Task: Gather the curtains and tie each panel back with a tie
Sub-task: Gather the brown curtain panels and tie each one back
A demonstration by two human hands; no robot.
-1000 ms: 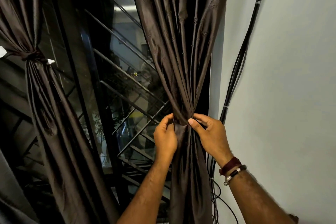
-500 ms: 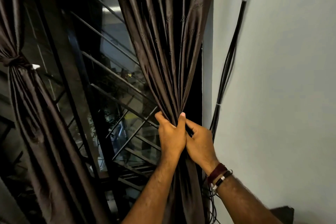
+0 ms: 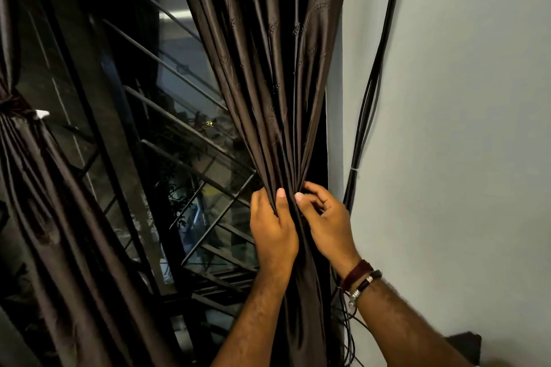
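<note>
A dark brown right curtain panel (image 3: 268,68) hangs in front of the window, gathered into a narrow bunch at mid height. My left hand (image 3: 272,229) grips that bunch from the left, thumb across the front folds. My right hand (image 3: 323,217) is at the bunch's right side, fingers curled against the fabric's edge; what they pinch is not clear. No tie shows on this panel. The left curtain panel (image 3: 44,188) hangs at the far left, cinched by a dark tie (image 3: 13,101) with a white tip beside it.
Behind the curtains a glass window (image 3: 179,143) with a black metal grille shows a dark outdoor scene. A bundle of black cables (image 3: 366,116) runs down the grey wall (image 3: 462,128) just right of the panel. A dark object (image 3: 465,345) sits low right.
My left hand closed round the gathered folds and now holds them tight. My right hand drew slightly away to the bunch's right edge. The view shifted right and lower.
</note>
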